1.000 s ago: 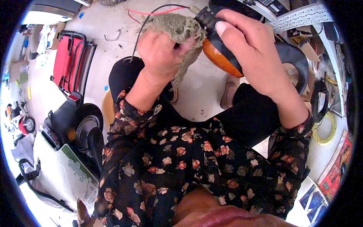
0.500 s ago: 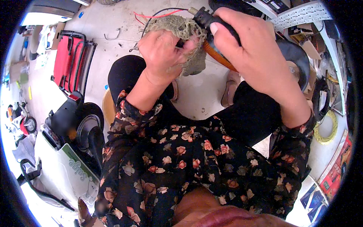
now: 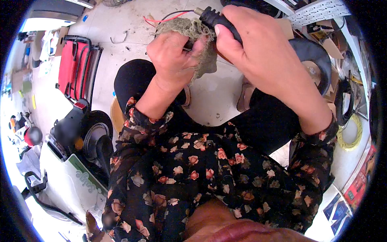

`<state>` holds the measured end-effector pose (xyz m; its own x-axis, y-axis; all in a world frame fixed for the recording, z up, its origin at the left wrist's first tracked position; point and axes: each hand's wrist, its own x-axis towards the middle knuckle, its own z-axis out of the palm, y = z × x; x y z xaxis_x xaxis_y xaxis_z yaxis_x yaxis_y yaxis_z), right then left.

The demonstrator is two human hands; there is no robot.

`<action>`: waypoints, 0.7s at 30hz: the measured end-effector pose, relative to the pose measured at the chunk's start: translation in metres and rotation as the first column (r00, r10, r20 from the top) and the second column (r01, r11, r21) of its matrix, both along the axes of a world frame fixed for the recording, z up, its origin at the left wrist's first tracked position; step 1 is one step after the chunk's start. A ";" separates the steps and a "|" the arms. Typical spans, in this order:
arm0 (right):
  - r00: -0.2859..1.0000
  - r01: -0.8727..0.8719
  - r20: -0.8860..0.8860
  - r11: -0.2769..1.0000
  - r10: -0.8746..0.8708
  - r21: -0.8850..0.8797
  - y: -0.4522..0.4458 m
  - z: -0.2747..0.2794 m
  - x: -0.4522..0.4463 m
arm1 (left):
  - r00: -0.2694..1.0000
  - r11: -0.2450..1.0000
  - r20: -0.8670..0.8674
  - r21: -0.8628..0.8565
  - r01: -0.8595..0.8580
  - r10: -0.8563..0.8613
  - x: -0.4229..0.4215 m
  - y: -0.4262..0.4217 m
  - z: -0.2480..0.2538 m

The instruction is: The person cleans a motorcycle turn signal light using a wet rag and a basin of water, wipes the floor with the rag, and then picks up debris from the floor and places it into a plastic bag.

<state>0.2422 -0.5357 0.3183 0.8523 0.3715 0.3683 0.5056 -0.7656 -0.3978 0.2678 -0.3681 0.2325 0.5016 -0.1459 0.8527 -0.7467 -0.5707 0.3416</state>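
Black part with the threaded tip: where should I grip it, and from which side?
Probably best by its thicker black body, coming from the right, as the right hand does. The narrow threaded tip points up-left, beside thin wires, and the cloth in the left hand crowds the left side; the body offers a broader hold.

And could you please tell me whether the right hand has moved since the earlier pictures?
Yes: judged against the folded red chair, the right hand has shifted a little to the left, nearer to it.
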 end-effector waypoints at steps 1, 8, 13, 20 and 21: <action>1.000 0.009 -0.012 1.000 -0.009 -0.004 0.000 0.000 0.000 | 1.000 1.000 -0.013 0.001 -0.012 0.012 -0.001 0.000 -0.001; 0.987 -0.015 -0.158 0.980 -0.017 -0.200 -0.011 -0.053 -0.001 | 0.991 0.979 0.049 -0.168 -0.116 0.125 0.006 0.014 0.018; 0.872 0.162 -0.480 0.867 0.099 0.471 -0.028 -0.021 0.017 | 0.901 0.716 -0.253 -0.693 0.085 -0.352 0.005 0.028 0.003; 0.472 0.507 -0.647 0.416 0.599 0.755 -0.025 -0.001 0.006 | 0.851 0.652 -0.241 -0.744 0.147 -0.467 -0.003 0.010 -0.003; 0.472 0.511 -0.654 0.421 0.591 0.749 -0.020 0.002 0.005 | 0.791 0.598 -0.283 -0.791 0.127 -0.543 -0.004 0.010 0.001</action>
